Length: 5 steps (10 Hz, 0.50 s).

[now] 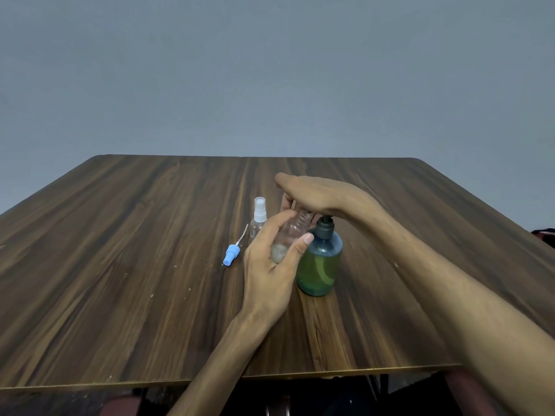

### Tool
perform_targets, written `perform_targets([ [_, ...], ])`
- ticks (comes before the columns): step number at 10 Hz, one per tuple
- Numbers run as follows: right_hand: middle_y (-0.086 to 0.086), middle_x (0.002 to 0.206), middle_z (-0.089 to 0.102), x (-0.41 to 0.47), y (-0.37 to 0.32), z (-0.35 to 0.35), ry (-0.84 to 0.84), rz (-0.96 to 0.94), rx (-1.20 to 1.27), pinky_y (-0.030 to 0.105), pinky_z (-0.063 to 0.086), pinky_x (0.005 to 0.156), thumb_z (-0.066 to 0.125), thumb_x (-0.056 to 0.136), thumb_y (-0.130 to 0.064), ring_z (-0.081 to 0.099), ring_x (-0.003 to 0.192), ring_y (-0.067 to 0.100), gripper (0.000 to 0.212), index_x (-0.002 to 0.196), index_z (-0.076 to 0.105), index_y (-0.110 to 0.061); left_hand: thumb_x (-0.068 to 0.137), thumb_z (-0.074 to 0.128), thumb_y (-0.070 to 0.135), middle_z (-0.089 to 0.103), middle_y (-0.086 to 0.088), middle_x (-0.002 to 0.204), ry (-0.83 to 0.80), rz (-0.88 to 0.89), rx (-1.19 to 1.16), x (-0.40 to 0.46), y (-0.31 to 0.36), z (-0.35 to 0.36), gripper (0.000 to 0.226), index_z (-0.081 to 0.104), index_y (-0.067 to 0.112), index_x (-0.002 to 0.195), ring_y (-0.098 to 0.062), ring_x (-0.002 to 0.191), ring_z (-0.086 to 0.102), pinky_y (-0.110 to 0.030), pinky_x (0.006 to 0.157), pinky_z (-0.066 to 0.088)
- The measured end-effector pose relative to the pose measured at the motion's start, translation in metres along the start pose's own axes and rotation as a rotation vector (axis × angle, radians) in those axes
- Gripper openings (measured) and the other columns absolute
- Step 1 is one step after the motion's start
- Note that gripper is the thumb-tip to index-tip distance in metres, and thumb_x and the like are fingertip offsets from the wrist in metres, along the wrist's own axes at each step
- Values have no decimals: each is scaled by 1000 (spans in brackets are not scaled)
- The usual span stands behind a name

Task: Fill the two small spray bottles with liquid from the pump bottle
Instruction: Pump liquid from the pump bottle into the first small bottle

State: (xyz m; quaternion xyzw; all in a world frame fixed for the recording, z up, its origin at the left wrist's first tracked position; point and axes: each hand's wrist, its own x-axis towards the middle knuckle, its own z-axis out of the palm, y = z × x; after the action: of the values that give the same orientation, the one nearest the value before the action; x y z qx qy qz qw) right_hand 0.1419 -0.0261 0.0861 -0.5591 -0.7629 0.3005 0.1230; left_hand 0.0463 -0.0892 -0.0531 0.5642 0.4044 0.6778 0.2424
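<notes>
The left hand held its grip clamped around the open spray bottle, tilted toward the pump bottle just right of it. The right hand, grip apart, pressed the pump flat-palmed. Slow, short presses would probably keep liquid entering the narrow neck.

No text, label, brand or number can be read anywhere: not on the pump bottle, nor on the clear spray bottle between the left hand's fingers.
</notes>
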Motion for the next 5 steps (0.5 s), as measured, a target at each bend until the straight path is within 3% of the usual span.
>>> perform_targets([
  [2, -2, 73, 57, 5, 1, 2, 10, 10, 38, 36, 43, 81, 27, 111, -40, 52, 65, 13, 49, 84, 57, -13, 99, 74, 20, 74, 6, 123, 2, -2, -2, 0, 0, 0, 34, 67, 18, 131, -18, 120, 70, -37, 102, 57],
  [3, -2, 73, 61, 4, 1, 2, 24, -10, 12, 36, 45, 76, 27, 109, -44, 56, 65, 14, 53, 82, 61, -14, 99, 73, 22, 74, 4, 126, -4, 4, -6, 0, -2, 0, 36, 67, 17, 133, -19, 122, 69, -40, 103, 57],
  [4, -1, 75, 60, 5, 3, 4, 15, 23, 32, 37, 44, 82, 27, 110, -40, 55, 66, 14, 49, 89, 60, -11, 99, 74, 20, 74, 3, 125, -4, -7, -13, 0, -2, 0, 36, 67, 17, 133, -20, 122, 70, -41, 103, 57],
  [5, -2, 73, 58, 9, 5, 4, 20, 17, 8, 36, 44, 81, 27, 110, -43, 54, 65, 13, 52, 81, 59, -15, 99, 74, 20, 73, 4, 126, -12, 0, 7, -1, -2, -1, 36, 66, 18, 134, -18, 121, 69, -40, 102, 58],
])
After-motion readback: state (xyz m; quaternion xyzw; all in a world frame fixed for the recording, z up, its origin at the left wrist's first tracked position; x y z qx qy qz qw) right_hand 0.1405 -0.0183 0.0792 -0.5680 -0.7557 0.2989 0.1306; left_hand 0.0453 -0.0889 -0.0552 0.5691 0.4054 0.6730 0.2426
